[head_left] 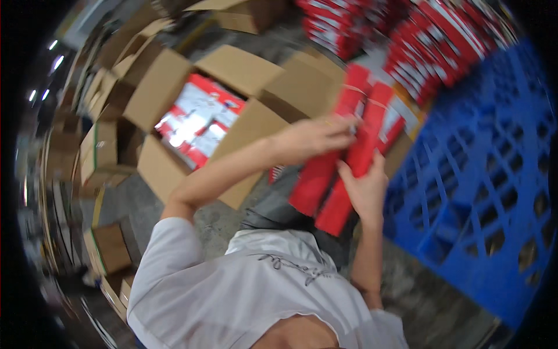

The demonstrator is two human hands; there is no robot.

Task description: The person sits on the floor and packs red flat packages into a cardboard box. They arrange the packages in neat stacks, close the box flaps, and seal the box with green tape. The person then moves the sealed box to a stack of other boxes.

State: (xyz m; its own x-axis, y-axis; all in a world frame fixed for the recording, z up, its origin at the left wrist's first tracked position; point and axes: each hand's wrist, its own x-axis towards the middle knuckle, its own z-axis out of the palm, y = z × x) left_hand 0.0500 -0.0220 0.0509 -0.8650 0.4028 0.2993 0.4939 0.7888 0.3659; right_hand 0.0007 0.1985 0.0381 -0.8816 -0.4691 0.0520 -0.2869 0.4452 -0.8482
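Observation:
Two long red bundles, flat and packet-like, lie side by side in front of me, each with a thin band around its far part. My left hand (319,139) reaches over the left red bundle (314,180), its fingers curled at the gap between the two. My right hand (369,189) grips the right red bundle (372,125) from its right side, thumb on top. Some blur covers the left fingertips. Beyond the right hand, a red-and-white packet (392,131) shows beside the bundles.
An open cardboard box (160,96) at the left holds red-and-white packets (200,119). A blue plastic pallet (459,157) lies at the right. Piles of red packets (436,46) stand at the far right. More cardboard boxes (102,151) line the left side.

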